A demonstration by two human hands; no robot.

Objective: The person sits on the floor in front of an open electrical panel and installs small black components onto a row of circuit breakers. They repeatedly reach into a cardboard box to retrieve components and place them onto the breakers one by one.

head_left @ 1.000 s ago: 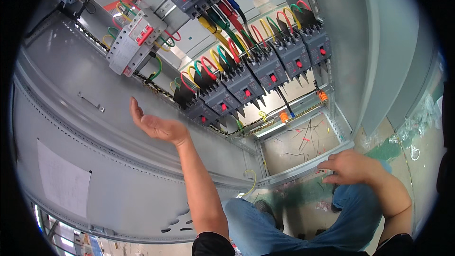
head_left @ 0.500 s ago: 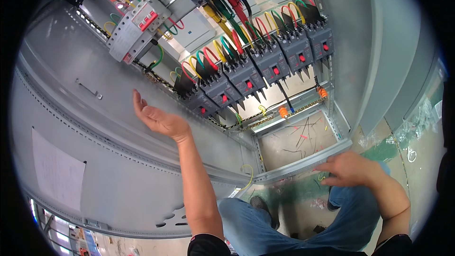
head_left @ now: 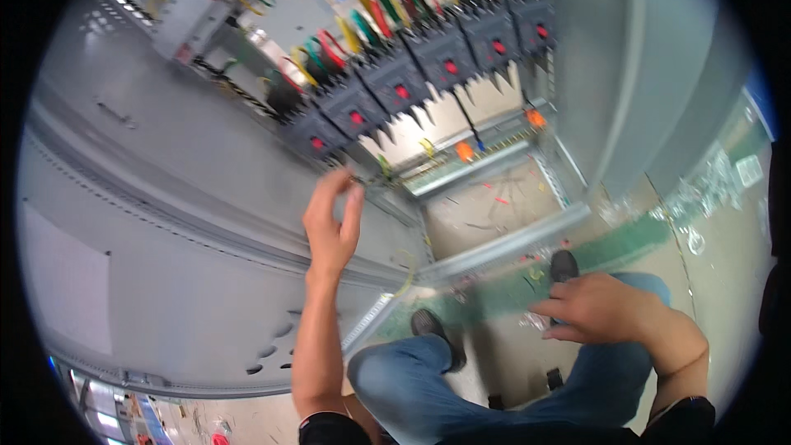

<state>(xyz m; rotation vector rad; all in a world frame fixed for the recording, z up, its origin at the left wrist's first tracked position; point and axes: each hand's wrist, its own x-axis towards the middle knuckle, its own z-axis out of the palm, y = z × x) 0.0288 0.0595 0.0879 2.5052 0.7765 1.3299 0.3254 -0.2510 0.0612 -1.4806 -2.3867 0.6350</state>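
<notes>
A row of grey circuit breakers (head_left: pixel 401 91) with red switches runs slantwise across the open metal cabinet, with red, yellow and green wires looping along its upper edge. My left hand (head_left: pixel 331 227) is raised near the lower left end of this row, thumb and fingers apart in a curve, nothing visible between them. Whether its fingertips touch the cabinet frame I cannot tell. Over my right knee is my right hand (head_left: pixel 600 308), its fingers stretched to the left and holding nothing that I can see. A smaller white breaker with red levers (head_left: pixel 202 0) is mounted at the upper left.
Orange insulators (head_left: pixel 465 152) sit on a rail below the breakers. The cabinet's bottom frame bar (head_left: pixel 503 245) crosses before my feet. At left stands a grey door panel (head_left: pixel 189 280) with a white sheet (head_left: pixel 66 280). Wire scraps and clear plastic (head_left: pixel 713 173) lie on the floor.
My left hand has moved right, toward the lower end of the breaker row, and its fingers have curved. The view has shifted, so the cabinet appears higher. The right hand stays over the knee.
</notes>
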